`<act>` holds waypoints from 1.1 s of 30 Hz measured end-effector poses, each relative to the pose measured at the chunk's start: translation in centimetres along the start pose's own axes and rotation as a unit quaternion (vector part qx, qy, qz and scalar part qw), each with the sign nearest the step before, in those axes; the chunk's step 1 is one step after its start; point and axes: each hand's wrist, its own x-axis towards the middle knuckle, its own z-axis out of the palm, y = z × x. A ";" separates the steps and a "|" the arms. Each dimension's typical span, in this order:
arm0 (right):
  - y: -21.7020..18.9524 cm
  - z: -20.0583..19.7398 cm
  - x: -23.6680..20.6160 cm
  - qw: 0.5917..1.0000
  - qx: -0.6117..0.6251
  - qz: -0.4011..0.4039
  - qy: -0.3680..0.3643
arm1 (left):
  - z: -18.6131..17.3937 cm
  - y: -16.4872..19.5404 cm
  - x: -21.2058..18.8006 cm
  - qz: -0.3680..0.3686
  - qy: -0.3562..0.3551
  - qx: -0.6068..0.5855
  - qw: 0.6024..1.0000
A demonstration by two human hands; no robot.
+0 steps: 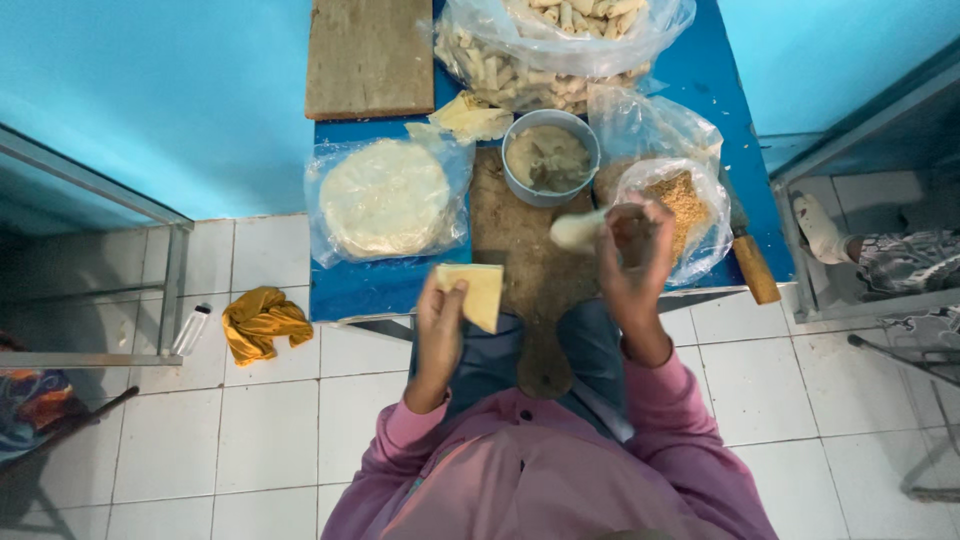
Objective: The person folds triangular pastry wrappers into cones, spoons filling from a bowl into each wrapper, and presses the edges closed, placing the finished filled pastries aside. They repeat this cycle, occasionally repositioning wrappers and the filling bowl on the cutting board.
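The left hand (440, 330) pinches a folded pale yellow wrapper (474, 292) between thumb and fingers, raised above a brown wooden board (520, 250). The right hand (632, 262) is closed around a blurred pale utensil (578, 230), just below a grey bowl of filling (549, 157). Beside it lie a bag of breadcrumbs (682, 205) and bagged round wrappers (385, 198), all on a blue table (370, 285).

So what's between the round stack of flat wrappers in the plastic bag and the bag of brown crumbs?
In the head view, a grey bowl of filling on a brown wooden board.
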 end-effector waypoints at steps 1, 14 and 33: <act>0.1 -0.2 0.3 0.990 -0.087 -0.097 -0.058 | -0.6 0.5 0.2 0.041 0.005 0.057 0.998; -3.4 -2.2 7.7 0.816 -0.436 -0.229 -0.302 | 0.4 5.3 0.9 0.229 0.093 0.607 0.755; -1.0 -0.5 12.3 0.741 -0.471 -0.261 -0.402 | 5.4 2.3 0.4 0.311 -0.142 0.573 0.745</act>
